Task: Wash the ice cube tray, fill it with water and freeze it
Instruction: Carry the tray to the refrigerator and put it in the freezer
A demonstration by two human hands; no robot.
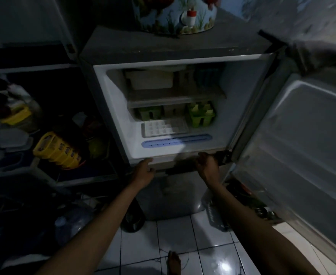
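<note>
A white ice cube tray [164, 128] lies flat on the freezer floor, near the front, with the freezer compartment [111, 92] standing open. My left hand [143, 171] is just below the freezer's front sill, fingers relaxed, holding nothing. My right hand [208, 165] hovers at the sill's right end, fingers loosely bent and empty. Both hands are apart from the tray, below and in front of it.
The freezer door [302, 145] is swung wide to the right. Green popsicle moulds [202, 115] stand behind the tray, and a white box [151, 80] sits on the upper shelf. A rack with yellow containers [58, 151] fills the left. A decorated pot [175, 14] stands on the fridge top.
</note>
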